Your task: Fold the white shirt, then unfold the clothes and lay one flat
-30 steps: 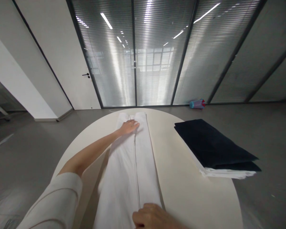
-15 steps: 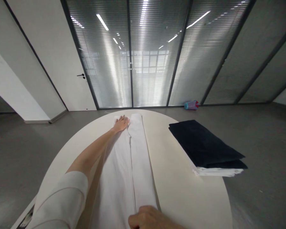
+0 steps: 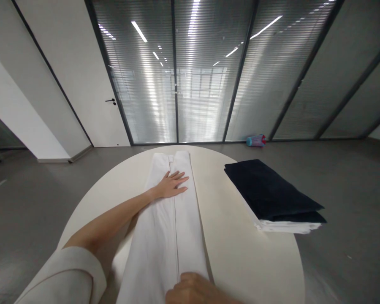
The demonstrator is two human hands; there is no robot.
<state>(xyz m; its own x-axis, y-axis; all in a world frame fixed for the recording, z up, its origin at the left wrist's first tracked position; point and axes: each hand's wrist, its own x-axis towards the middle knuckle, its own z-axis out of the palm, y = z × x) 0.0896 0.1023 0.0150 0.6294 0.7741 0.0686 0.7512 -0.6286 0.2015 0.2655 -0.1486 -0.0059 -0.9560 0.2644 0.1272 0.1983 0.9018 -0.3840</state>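
Left hand [image 3: 171, 185]: fingers spread wide, palm down on the white cloth [image 3: 156, 240], lying across the lengthwise line where its two long halves meet. Right hand [image 3: 190, 289]: at the bottom edge of my view, fingers curled in over the near part of the cloth; I can't tell whether they pinch fabric or just rest there. Left forearm [image 3: 114, 221] comes out of a white sleeve [image 3: 63, 274]. I see the cloth as a long strip on the round table [image 3: 240, 253], far end near the far rim, near end running out of frame. To the right, well apart from it, navy folded cloth [image 3: 272, 192] sits on folded white fabric [image 3: 288, 226], both poking past the table edge. Further out: grey floor [image 3: 345, 190], glass partition [image 3: 196, 118], white door [image 3: 104, 126], dark handle [image 3: 111, 101], blue-and-purple container [image 3: 256, 141] lying by the partition's foot.
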